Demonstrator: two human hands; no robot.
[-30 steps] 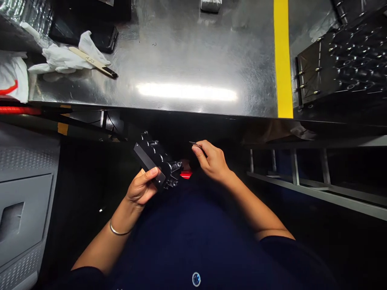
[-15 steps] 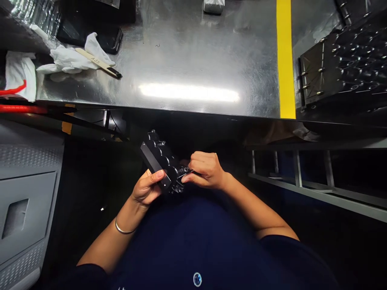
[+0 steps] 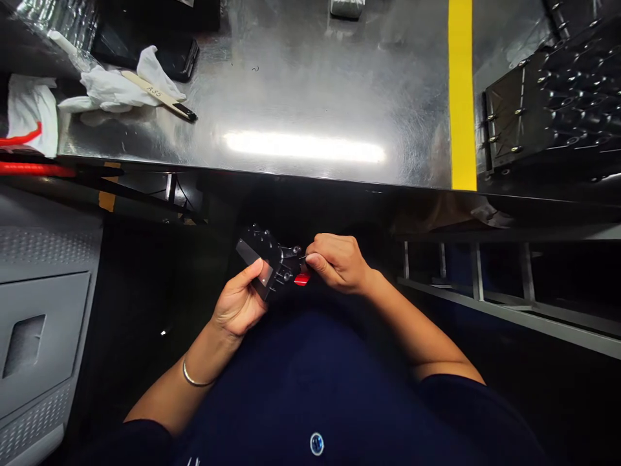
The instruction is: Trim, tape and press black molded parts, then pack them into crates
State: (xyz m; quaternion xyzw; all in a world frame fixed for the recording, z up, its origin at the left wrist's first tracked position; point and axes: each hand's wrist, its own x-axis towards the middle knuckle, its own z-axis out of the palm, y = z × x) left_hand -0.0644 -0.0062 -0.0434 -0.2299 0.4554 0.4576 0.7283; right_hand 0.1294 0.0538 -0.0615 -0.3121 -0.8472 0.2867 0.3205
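A black moulded plastic part with a flat strip along one side and small round bosses at its right end is held in front of my body. My left hand grips its lower left side, thumb lying on the flat strip. Close to the bosses, my right hand is closed in a pinch, thumb against curled fingers. Something thin and dark shows at its fingertips, too small to name. Just below them is a small red piece; whether it belongs to what the right hand pinches, I cannot tell.
The metal table has its front edge beyond my hands. White gloves and a flat stick marked A35 lie at its left. Past the yellow tape are stacked black parts. A grey case stands left, a metal rack right.
The black part has been turned, so its bossed end points more to the right and up. My right hand has drawn slightly right and up. A red piece now shows below its fingertips.
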